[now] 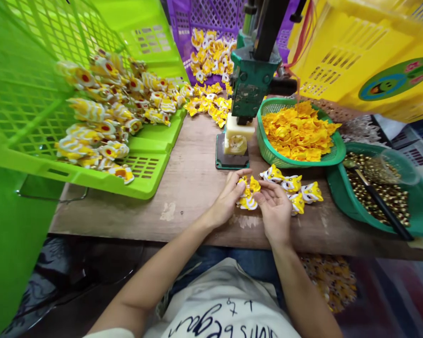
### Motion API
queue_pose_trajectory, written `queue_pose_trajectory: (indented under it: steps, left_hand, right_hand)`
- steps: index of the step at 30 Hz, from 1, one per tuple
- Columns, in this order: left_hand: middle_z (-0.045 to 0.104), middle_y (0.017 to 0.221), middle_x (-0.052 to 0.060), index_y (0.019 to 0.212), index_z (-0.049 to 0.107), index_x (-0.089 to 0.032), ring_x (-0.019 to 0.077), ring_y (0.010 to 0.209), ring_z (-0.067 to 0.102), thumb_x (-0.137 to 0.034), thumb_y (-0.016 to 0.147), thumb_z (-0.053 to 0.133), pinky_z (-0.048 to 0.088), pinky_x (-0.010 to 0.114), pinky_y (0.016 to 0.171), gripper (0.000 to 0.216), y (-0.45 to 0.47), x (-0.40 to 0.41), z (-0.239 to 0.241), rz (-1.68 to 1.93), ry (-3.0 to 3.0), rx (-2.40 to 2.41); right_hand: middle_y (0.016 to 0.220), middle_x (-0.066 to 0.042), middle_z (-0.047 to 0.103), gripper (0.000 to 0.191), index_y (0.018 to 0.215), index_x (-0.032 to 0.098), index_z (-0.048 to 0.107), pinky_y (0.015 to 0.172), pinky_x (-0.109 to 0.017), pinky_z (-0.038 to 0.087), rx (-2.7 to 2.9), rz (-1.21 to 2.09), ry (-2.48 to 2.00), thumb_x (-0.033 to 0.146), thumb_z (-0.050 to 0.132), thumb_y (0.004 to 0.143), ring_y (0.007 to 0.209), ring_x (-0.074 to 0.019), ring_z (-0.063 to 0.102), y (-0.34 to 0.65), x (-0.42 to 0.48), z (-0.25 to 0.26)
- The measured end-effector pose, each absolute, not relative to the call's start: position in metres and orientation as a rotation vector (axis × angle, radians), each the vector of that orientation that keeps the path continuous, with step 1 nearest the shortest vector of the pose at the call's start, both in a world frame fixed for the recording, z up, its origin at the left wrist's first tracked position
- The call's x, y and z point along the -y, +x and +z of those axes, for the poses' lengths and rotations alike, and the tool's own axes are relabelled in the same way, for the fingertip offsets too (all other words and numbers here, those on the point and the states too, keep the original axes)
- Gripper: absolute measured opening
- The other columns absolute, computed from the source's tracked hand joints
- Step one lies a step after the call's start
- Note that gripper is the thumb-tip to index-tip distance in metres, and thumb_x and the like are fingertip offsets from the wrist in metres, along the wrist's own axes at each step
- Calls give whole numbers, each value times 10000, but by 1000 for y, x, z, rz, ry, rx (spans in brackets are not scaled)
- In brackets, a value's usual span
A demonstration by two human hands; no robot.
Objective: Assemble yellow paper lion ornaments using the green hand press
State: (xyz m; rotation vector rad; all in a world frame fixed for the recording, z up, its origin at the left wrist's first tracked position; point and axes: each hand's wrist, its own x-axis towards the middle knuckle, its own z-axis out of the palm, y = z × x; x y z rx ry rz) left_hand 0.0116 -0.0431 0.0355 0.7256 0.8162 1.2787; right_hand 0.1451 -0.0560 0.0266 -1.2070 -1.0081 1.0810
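My left hand (227, 197) and my right hand (275, 209) meet over the wooden table (193, 188), both closed on a small yellow-and-white toy piece (247, 193) held between the fingertips. Just right of my hands lie three more such toy pieces (296, 187) on the table. Right behind my hands stands a green hand press (250, 80) with a cream block (237, 136) on its dark base.
A tipped green crate (91, 94) at left holds several finished toy pieces. A green basket (303, 162) of yellow parts sits right of the press, and a green tray (356, 211) of small brass bits with a dark tool. Purple and yellow crates stand behind.
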Motion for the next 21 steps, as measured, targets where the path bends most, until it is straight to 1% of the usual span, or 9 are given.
queue_pose_trajectory:
  steps: [3,5,9,15,21]
  left_hand:
    - [560,1083,62,1237,688,-224,218,1062,515,-417,850,694,382,304,991,432,10,41,30,1293,1042,-830]
    - [547,1059,56,1285,663,-233,204,1023,516,-458,845,693,394,313,969,495,9,40,25,1290,1101,-813]
    - [565,1100,55,1326,634,-252,196,1063,527,-458,847,697,403,315,974,525,9,38,21,1282,1086,-805]
    - [614,1098,53,1270,678,-261,184,1064,555,-415,816,744,426,311,982,484,9,37,22,1341,1057,-799]
    - [669,1086,60,1192,727,-255,188,1054,596,-397,732,822,453,303,964,490,8,36,22,1359,1030,-839]
  right_hand:
    - [1033,-83,745,357,998,176,660,917,-358,594,969,1074,-1178,292,824,702,969,-206,725,144,58,25]
    - [1042,-76,746,344,1009,177,664,909,-339,594,964,1055,-1149,264,816,713,969,-195,724,143,58,24]
    - [1022,-58,754,322,997,183,679,885,-292,595,963,1035,-1077,207,820,709,957,-173,726,141,58,23]
    - [1056,-66,759,323,1000,187,688,889,-297,601,1005,998,-1046,183,826,708,978,-179,731,140,55,27]
    - [1069,-84,758,268,924,174,697,948,-375,589,1059,967,-1033,213,839,701,1022,-220,726,141,53,27]
